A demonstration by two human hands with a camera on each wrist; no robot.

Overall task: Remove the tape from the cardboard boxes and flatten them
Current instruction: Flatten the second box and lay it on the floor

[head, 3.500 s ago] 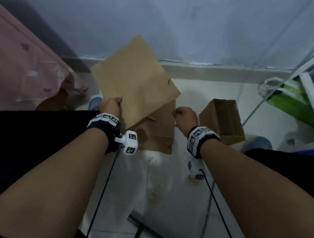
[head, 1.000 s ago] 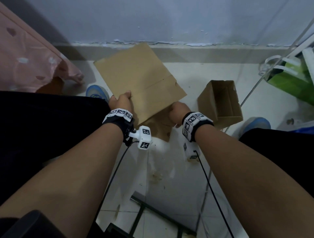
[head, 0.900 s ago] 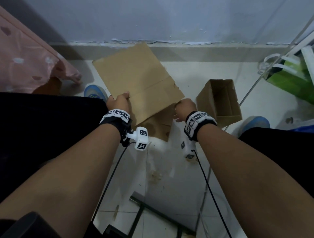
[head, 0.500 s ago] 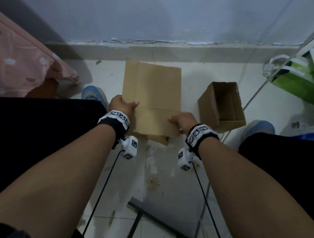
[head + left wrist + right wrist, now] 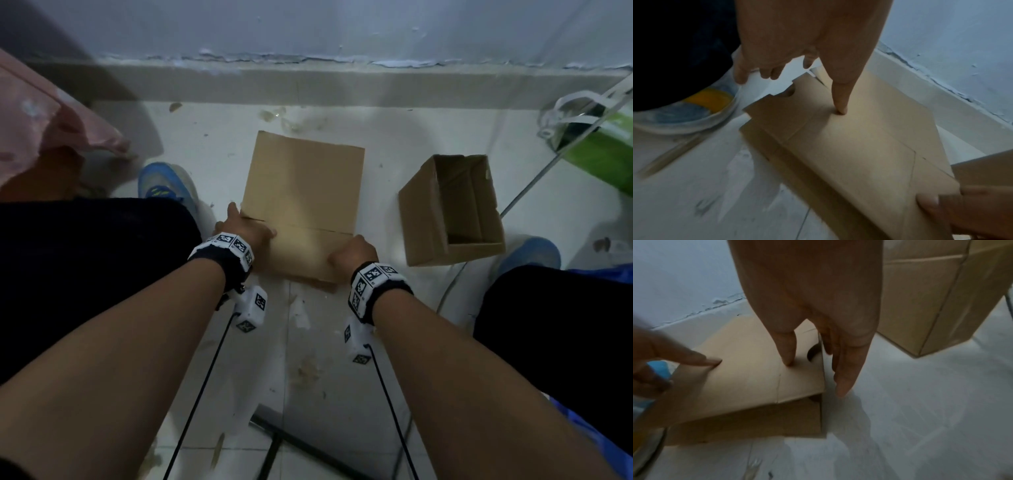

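Note:
A flattened cardboard box (image 5: 301, 192) lies on the white tiled floor between my feet, on top of another flat cardboard piece (image 5: 318, 282) that peeks out at its near edge. My left hand (image 5: 246, 229) is at its left edge; its thumb (image 5: 840, 104) presses straight down on the top face (image 5: 859, 146) while the other fingers hang loose off the edge. My right hand (image 5: 352, 253) is at the near right corner, thumb (image 5: 787, 353) on the cardboard (image 5: 748, 369), fingers straight beside the edge. An open brown box (image 5: 424, 219) stands to the right.
The skirting (image 5: 308, 85) of a pale wall runs behind the boxes, with tape scraps (image 5: 274, 114) below it. Pink cloth (image 5: 41, 126) hangs at the left, a green bag (image 5: 606, 154) sits at the far right. My blue shoes (image 5: 164, 185) flank the pile. A black bar (image 5: 291, 442) lies near me.
The flat cardboard, held up and tilted a second ago, has been turned square and laid down on the pile. Both hands came down with it and now rest on its edges.

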